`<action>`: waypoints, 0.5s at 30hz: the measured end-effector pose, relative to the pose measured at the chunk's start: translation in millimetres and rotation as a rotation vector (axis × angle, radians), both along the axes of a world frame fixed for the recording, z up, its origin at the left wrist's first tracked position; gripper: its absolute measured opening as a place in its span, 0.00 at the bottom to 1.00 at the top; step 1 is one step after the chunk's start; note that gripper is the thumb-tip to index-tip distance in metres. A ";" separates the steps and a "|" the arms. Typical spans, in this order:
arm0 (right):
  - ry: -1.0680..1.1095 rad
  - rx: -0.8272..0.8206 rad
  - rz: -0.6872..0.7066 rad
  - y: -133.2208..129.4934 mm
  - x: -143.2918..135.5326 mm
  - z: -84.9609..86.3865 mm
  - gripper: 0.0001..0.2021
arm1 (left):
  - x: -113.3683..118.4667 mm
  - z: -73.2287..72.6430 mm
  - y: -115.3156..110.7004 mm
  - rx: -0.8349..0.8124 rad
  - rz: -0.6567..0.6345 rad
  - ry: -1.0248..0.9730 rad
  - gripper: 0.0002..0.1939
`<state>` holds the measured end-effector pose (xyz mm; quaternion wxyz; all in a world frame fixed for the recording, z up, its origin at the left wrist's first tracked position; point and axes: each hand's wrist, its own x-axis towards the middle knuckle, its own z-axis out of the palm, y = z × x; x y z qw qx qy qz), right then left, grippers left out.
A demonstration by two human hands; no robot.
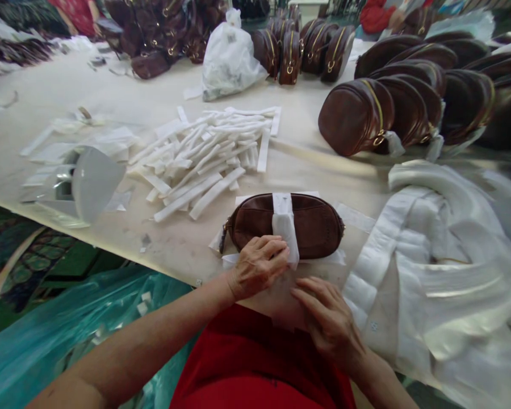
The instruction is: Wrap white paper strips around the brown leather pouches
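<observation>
A dark brown leather pouch [249, 221] lies on the table in front of me, with a zipper pull at its left end. A white wrapping strip [283, 218] runs across its middle and down over its near side. My left hand [262, 264] has its bent fingers pressed together on the strip at the pouch's lower edge. Thin translucent wrap hangs from there towards the table edge. Just right of that wrap is my right hand [327, 312], its fingers stretched out and slightly apart; whether the thumb touches the wrap cannot be made out. White paper shows under the pouch.
A heap of white strips [217, 153] lies beyond the pouch. Layered white foam sheeting [447, 272] covers the right side. Brown bags [351, 116] stand at the back right, near a tied white plastic bag [230, 57]. A tape dispenser [79, 184] sits left. Other people work across the table.
</observation>
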<state>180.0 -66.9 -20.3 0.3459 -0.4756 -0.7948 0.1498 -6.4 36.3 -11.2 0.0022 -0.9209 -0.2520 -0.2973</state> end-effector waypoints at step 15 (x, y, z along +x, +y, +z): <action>0.015 -0.015 -0.114 -17.6 -26.6 -13.7 0.11 | -1.5 -2.6 -0.8 0.038 -0.012 -0.015 0.07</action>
